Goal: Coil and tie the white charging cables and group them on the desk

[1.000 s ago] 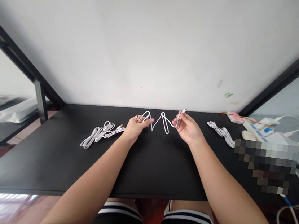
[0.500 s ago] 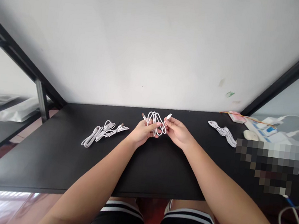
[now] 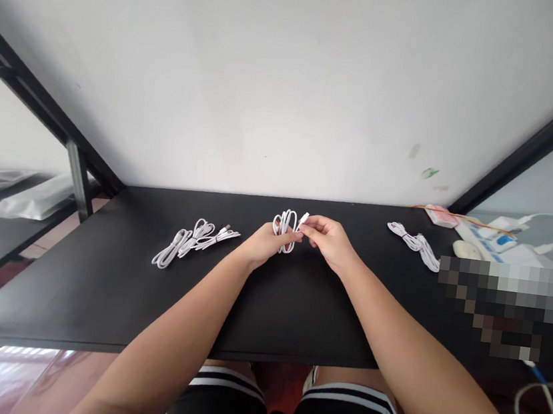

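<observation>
A white cable (image 3: 285, 221) is gathered in loops above the black table (image 3: 284, 309). My left hand (image 3: 268, 243) is closed round the lower left part of the loops, its thumb across them. My right hand (image 3: 326, 238) pinches the cable near its white plug, at the right side of the loops. Several coiled white cables (image 3: 197, 237) lie on the table to the left of my hands. To the right lie more bundled white cables (image 3: 413, 242).
At the right are a white mouse (image 3: 466, 250), a power strip (image 3: 484, 238) with adapters, a pink box (image 3: 440, 216) and loose cords. A pale wall (image 3: 271, 85) stands behind the table, with black frame bars on both sides.
The cable loops have drawn together into a narrower coil. My right hand has brought the plug end slightly left, closer to my left hand.
</observation>
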{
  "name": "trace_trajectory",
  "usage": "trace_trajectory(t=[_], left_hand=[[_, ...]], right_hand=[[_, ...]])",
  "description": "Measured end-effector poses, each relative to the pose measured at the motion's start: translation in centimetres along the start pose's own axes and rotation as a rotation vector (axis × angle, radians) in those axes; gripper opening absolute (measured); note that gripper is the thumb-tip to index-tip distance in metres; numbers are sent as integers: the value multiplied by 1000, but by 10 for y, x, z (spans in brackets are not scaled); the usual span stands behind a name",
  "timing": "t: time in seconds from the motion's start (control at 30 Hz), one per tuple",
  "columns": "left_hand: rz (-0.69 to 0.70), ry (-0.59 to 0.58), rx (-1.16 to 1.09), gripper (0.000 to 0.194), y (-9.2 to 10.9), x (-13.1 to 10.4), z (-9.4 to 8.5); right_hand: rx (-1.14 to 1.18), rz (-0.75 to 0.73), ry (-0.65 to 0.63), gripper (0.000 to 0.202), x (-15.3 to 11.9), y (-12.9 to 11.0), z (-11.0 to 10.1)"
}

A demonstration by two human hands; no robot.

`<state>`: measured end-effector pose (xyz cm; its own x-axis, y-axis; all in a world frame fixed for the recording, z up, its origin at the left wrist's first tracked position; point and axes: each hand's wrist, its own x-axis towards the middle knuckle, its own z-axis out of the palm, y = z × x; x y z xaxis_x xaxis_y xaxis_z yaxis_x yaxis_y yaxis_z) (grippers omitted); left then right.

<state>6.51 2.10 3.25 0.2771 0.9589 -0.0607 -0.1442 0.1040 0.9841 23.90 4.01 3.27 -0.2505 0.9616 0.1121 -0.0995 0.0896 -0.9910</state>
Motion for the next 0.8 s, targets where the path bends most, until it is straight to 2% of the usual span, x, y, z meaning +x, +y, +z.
trace_trajectory(t=[0.2, 0.3, 0.37, 0.47, 0.63, 0.7, 0.8], left_hand=[[-132, -50, -54, 42, 4, -2, 0], [-104, 44, -20, 36, 5, -2, -1], [-96, 105, -29, 36, 5, 0, -2], [-140, 129, -5, 40, 5, 0, -2], [-171, 76, 421, 28, 4, -2, 1], [-101, 13, 511, 24, 4, -3, 1], [130, -11, 511, 17, 5, -4, 2]], right_hand=[[67, -53, 154, 26, 2, -6, -3], [129, -59, 180, 26, 2, -8, -5], [154, -63, 154, 26, 1, -10, -4], [130, -100, 65, 22, -4, -12, 3], [70, -213, -103, 16, -19, -18, 22], [28, -220, -151, 17, -24, -19, 28], [-43, -236, -159, 17, -26, -18, 32]])
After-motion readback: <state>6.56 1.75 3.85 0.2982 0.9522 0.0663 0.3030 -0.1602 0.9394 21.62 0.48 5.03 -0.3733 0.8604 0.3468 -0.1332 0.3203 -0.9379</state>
